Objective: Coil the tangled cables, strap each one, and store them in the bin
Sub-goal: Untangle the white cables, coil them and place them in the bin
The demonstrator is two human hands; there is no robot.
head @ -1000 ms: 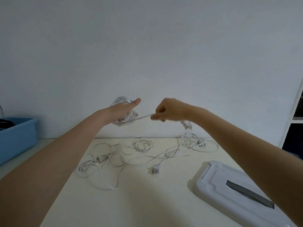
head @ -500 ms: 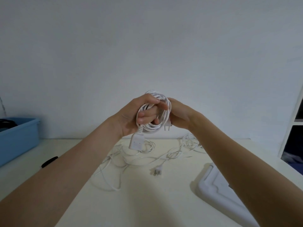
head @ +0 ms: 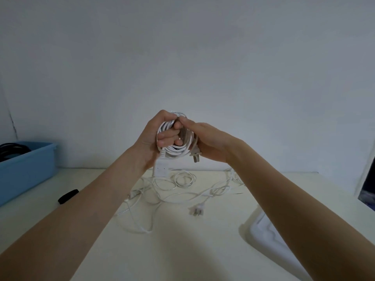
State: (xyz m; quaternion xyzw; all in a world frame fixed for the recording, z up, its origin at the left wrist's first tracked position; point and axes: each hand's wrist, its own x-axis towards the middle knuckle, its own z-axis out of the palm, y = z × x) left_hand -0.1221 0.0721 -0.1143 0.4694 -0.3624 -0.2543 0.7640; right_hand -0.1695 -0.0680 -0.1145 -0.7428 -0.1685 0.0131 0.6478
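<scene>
Cable end now wound in: left hand (head: 160,136) grips finished coil (head: 176,149), right hand (head: 205,138) clasps it. Strapping next.

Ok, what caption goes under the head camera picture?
Both hands hold a coiled white cable above the tangled cables on the table.

Plastics on a matt top.
Coiled cable (head: 176,150): smooth white plastic jacket, slight sheen; its plug (head: 195,155) has metal prongs. Bin (head: 30,171): smooth blue plastic. Table (head: 182,250): matt cream. Lid (head: 269,238): glossy white plastic.
</scene>
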